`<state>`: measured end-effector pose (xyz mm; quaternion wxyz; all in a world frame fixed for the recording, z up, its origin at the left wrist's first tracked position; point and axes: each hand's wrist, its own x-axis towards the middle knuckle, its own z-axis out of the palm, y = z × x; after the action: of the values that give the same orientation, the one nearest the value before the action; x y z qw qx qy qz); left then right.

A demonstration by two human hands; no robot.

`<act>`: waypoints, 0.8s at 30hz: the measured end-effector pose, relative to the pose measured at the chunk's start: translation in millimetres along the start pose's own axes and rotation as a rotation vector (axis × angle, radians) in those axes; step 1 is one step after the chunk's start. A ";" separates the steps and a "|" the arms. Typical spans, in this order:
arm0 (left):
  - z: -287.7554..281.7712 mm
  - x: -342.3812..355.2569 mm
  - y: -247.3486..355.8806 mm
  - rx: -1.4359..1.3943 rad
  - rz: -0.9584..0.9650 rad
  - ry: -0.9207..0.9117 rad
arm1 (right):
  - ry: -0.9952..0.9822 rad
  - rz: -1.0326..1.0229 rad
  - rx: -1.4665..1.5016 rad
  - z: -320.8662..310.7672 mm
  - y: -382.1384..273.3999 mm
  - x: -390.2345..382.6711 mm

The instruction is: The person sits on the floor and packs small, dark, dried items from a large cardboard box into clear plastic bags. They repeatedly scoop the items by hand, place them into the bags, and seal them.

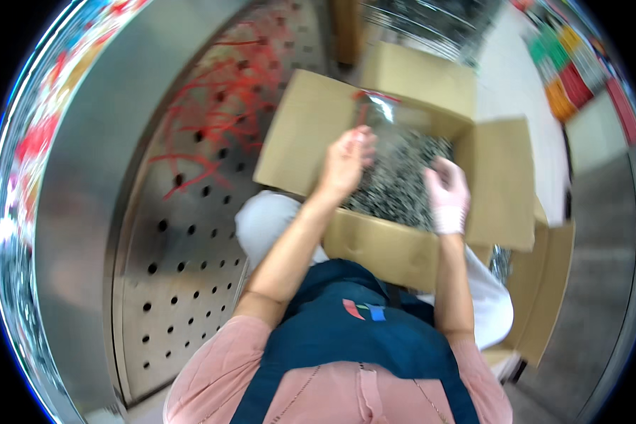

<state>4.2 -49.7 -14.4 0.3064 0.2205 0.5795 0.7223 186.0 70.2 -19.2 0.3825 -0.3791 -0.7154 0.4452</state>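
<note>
An open cardboard box [385, 247] stands between the person's knees, filled with small black-and-grey pieces [397, 185], with a clear plastic bag [381, 112] edged in red lying over their far left part. The bare left hand [350, 157] is half curled beside the bag, though blur hides whether its fingers grip it. The right hand [446, 192], in a pale glove, hovers by the box's right wall, fingers loosely bent, and whether it holds anything I cannot tell.
</note>
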 end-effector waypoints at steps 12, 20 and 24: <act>43.1 -46.5 10.5 0.972 0.289 -0.327 | -0.281 0.476 0.224 49.6 25.1 -27.7; 36.8 -45.0 8.3 0.840 0.495 -0.208 | -0.243 0.458 0.184 41.6 17.4 -27.4; 36.8 -48.6 5.2 1.067 0.763 -0.285 | -0.246 0.373 0.074 39.5 8.7 -26.9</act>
<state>62.8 -58.5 0.9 -0.0480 0.6245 0.6924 0.3583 164.1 35.5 -45.2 0.2173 -0.4334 -0.6574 0.5769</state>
